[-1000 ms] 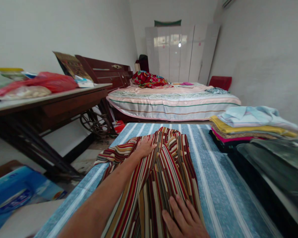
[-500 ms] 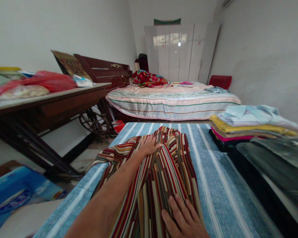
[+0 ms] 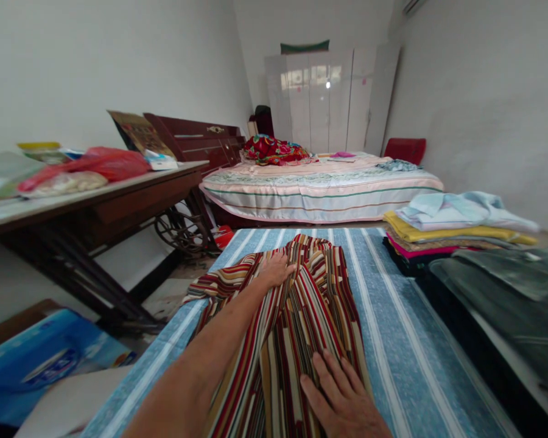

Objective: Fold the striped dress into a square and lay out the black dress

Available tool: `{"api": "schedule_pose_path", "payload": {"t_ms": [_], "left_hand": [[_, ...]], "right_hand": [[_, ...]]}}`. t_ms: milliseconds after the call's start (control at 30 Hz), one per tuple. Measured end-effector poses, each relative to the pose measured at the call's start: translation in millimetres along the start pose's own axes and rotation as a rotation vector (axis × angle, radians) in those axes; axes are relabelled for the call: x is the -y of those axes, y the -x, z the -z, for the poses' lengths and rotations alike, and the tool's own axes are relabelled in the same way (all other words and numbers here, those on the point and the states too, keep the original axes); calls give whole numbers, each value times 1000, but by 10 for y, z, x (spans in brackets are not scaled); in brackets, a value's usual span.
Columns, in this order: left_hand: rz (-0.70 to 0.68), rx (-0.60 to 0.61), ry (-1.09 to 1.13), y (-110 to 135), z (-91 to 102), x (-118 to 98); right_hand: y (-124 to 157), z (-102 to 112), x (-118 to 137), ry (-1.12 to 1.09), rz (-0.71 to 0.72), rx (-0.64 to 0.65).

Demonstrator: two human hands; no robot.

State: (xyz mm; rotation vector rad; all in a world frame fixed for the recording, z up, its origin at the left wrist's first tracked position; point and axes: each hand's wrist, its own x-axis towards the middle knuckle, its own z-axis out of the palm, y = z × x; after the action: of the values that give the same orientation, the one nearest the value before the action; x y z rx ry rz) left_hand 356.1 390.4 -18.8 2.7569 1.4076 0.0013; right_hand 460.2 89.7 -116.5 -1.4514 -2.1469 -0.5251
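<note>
both hands point(image 3: 274, 271) point(image 3: 344, 403) lie spread flat on the striped garment point(image 3: 296, 328) over blue cloth point(image 3: 393, 340).

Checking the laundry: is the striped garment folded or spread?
Partly folded: the striped garment has one sleeve sticking out left; its other side looks turned inward.

A: Left side, what's showing?
B: The left hand point(image 3: 274, 271) is showing bare, and the left forearm point(image 3: 210, 347) is running bare too, narrowing from a broad end at the bottom edge to a slimmer wrist.
A: Right side?
B: The right hand point(image 3: 347, 404) is also showing bare. Its fingers point(image 3: 327, 374) are looking thick, with blunt, rounded tips.
A: Sleeves?
B: Can't tell; the bottom edge is cutting off both arms.
A: Fine markings?
B: Left hand's are coming out too small to read.
</note>
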Motion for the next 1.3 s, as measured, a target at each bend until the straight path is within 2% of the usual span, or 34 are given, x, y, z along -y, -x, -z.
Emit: {"api": "schedule_pose_path", "payload": {"t_ms": [100, 167, 233, 333, 500, 567, 667, 800, 933, 1100, 1233, 1300], "left_hand": [[-24, -15, -19, 266, 211, 67], [-65, 3, -25, 562, 353, 127], [-92, 37, -25, 958, 466, 189], [-94, 81, -20, 1698, 548, 255], [-59, 70, 33, 2958, 431, 273], [-13, 15, 56, 3343, 335, 272], [52, -57, 70, 3748, 222, 274], [161, -62, 66, 4074, 156, 284], [203, -96, 20, 4264, 77, 320], [188, -161, 5, 4286, -32, 335], [221, -132, 51, 4250, -11, 317], [222, -163, 97, 4263, 13, 337]], "right_hand": [[-19, 114, 60, -134, -38, 124], [-58, 267, 71, -218, -71, 207], [-103, 435, 73, -281, -105, 288], [-153, 617, 79, -324, -140, 372], [-172, 694, 93, -303, -168, 454], [-168, 696, 93, -277, -169, 477], [-156, 693, 88, -241, -147, 497], [-125, 669, 72, -198, -125, 502], [-104, 638, 39, -158, -114, 522], [-96, 631, -1, -122, -93, 546], [-94, 647, -18, -102, -108, 563], [-101, 658, -26, -94, -106, 576]]}}
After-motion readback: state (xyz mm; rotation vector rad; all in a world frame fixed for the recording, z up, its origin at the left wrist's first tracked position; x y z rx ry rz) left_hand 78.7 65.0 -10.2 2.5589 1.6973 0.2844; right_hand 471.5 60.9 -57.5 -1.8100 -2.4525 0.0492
